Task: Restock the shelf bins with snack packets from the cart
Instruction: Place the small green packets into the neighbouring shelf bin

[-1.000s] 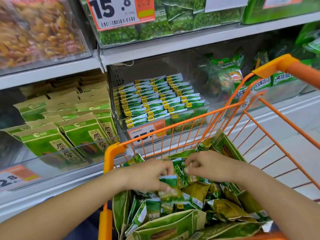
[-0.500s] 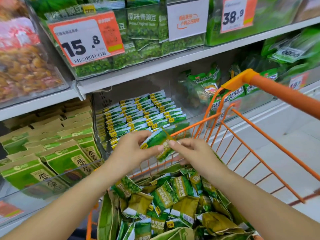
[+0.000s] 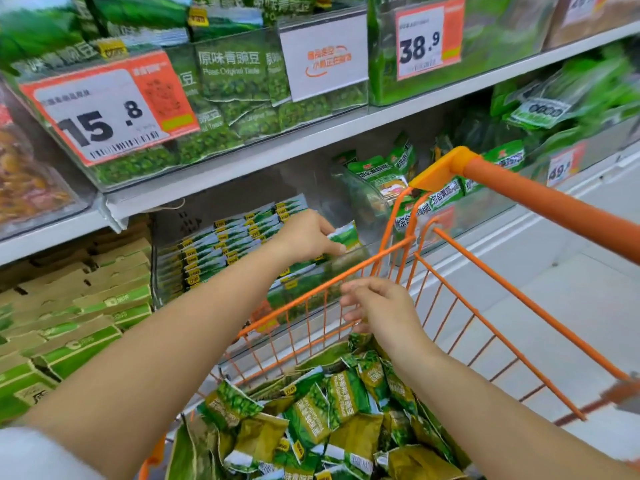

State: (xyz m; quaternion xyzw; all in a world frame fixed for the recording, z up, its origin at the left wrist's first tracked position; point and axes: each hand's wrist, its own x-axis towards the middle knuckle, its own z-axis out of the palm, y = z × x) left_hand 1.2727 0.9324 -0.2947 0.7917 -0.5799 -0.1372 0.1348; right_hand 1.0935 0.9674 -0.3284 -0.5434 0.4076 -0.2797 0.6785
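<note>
My left hand point(image 3: 306, 235) reaches into the clear shelf bin point(image 3: 311, 292) on the lower shelf and pinches a small green snack packet point(image 3: 344, 235) at the bin's right end, beside rows of the same green packets point(image 3: 228, 244). My right hand point(image 3: 377, 308) hovers over the front rim of the orange cart point(image 3: 485, 282), fingers loosely curled and holding nothing. A heap of green pea snack packets point(image 3: 329, 410) fills the cart below both arms.
The upper shelf carries bins of larger green pea bags with price tags 15.8 point(image 3: 104, 116) and 38.9 point(image 3: 427, 41). Kraft-and-green packs point(image 3: 79, 306) fill the bin to the left. Green bags point(image 3: 384, 171) stand in the bin right of the packets. The orange cart handle point(image 3: 540, 206) crosses the right side.
Both hands lifted a packet out of the cart. The left hand has now carried it up into the shelf bin, while the right hand has let go and dropped back over the cart rim.
</note>
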